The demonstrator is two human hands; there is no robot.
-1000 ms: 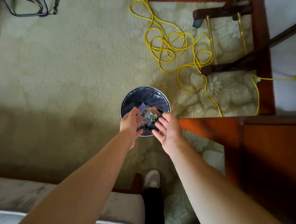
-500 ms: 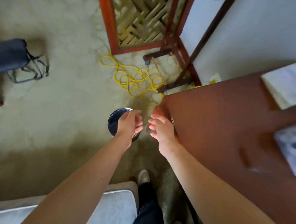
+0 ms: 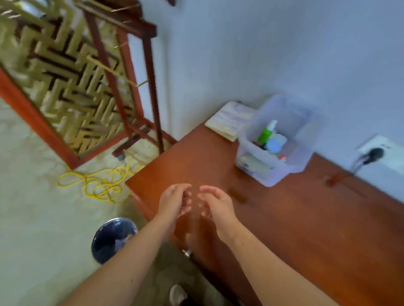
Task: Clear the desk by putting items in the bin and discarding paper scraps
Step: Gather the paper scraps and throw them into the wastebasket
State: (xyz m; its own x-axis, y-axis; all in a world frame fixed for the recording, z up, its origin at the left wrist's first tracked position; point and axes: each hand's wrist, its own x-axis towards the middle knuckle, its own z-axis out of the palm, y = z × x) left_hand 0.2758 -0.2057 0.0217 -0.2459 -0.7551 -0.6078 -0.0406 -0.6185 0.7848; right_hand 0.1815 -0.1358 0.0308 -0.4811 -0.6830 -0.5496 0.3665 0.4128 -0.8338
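– Fingers (image 3: 185, 200) first: apart or clamped?
– Apart and loosely bent, holding nothing I can see. Left hand (image 3: 174, 199) and right hand (image 3: 214, 206) hover side by side over the tabletop (image 3: 309, 230) corner, palms turned toward each other.
– Where are the task's things?
– The bin (image 3: 266, 174) sits far back by the wall, with a bottle and tubs inside. A pad (image 3: 231, 121) lies just beside it. The wastebasket (image 3: 110, 239) stands on the floor under the left forearm, its contents blurred.
– What could go wrong?
– My guess is the pad. Taken for scrap, it gets thrown out. Overlooked, it stays behind. A hasty reach could also shove the light bin. And the cable (image 3: 99, 184) looped on the floor past the corner could catch a foot.
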